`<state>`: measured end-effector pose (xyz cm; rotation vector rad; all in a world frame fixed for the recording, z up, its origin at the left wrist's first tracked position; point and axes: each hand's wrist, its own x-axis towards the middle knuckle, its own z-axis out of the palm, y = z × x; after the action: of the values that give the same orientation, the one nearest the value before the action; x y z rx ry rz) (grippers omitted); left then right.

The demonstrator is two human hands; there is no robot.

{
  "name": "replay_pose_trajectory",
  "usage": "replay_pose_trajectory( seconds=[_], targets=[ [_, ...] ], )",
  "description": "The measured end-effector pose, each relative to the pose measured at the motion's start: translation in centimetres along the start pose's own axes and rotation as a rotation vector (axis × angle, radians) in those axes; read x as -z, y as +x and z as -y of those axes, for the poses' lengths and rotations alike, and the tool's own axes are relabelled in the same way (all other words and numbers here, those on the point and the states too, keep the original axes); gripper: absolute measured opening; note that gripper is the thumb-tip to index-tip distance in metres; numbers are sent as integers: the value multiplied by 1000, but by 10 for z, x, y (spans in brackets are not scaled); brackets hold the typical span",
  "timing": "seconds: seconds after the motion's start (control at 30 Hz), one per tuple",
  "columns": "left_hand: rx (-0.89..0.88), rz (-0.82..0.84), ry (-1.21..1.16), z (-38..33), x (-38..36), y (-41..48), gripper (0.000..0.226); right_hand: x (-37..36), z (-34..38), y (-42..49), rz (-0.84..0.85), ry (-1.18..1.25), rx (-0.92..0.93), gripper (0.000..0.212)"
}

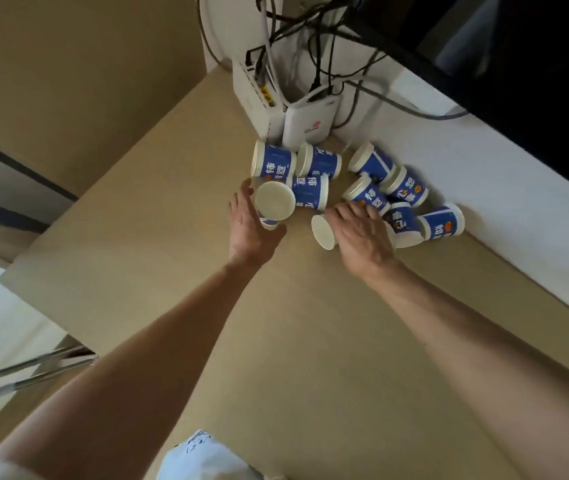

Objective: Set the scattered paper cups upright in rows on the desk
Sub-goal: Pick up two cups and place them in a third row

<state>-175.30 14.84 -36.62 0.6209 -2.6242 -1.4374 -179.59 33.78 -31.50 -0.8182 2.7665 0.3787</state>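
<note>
A: Entry, left hand. Pose?

B: Forearm stretched forward from the lower left, wrist straight. Fingers and thumb curl round the left cup. Its round white end faces the camera and the blue wall is mostly hidden in the grip.

A: Right hand?

B: Palm down, back of the hand toward the camera, forearm coming in from the right. Fingers bend over the right cup, which lies on its side on the surface. Only its white end shows, at the thumb side.

A: The other cups?

B: Blue and white, tipped on their sides in a loose cluster at the far end of the surface, several touching. Some lie just beyond the right hand's fingertips. The farthest lie near the white boxes under the cables.

A: Any upright?

B: Cannot tell for the left cup. The rest lie flat.
</note>
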Motion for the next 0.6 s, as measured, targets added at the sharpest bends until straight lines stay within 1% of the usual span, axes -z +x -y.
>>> replay_pose_trajectory(
  seconds=[0.17,0.33,0.47,0.6],
  targets=[
    [-120,-54,-41,4,-7,9,85,-8,10,8,-8,-77,57,70],
    [-158,-38,-22,5,-5,17,76,-18,20,4,-80,-4,84,61],
    [-119,-98,-56,4,10,14,74,-17,33,-13,-169,165,17,62],
    [-125,-128,-71,-5,30,-11,74,-10,45,-50,-290,532,-147,68]
  ],
)
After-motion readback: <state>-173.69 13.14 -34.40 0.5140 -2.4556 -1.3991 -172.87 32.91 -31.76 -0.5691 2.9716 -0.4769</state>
